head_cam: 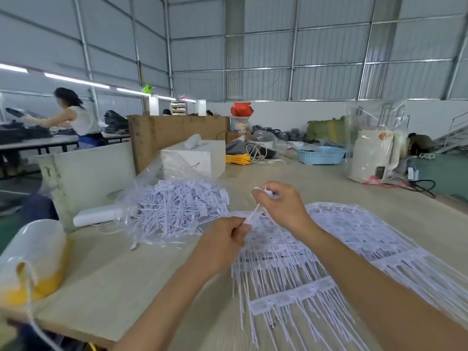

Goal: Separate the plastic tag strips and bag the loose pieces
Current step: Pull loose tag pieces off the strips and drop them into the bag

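I am mid-pull on a single tag. My left hand has its fingers curled tight round the thin tail end, and my right hand pinches the flat head end between thumb and forefinger, raised just above the connected tag strips. Both sets of fingers are clamped on that one piece, which runs taut and slanted between them.

To do this cleanly, I judge the pull should run along the tail's own length, with a short twist at the head where it joins its neighbours, so the joint snaps and the tail does not stretch or kink. Gripping close to the joint should help.

The strips lie fanned across the pale wooden counter under my right forearm: white, slightly translucent plastic, flat rectangular heads linked side by side in rows, long stiff tails hanging like a comb. They look light and springy, apt to tangle.

The loose pieces already separated sit heaped to the left, inside an open clear plastic bag, thin and crinkled, its mouth slumped. The freed tag belongs there, dropped well inside the mouth.
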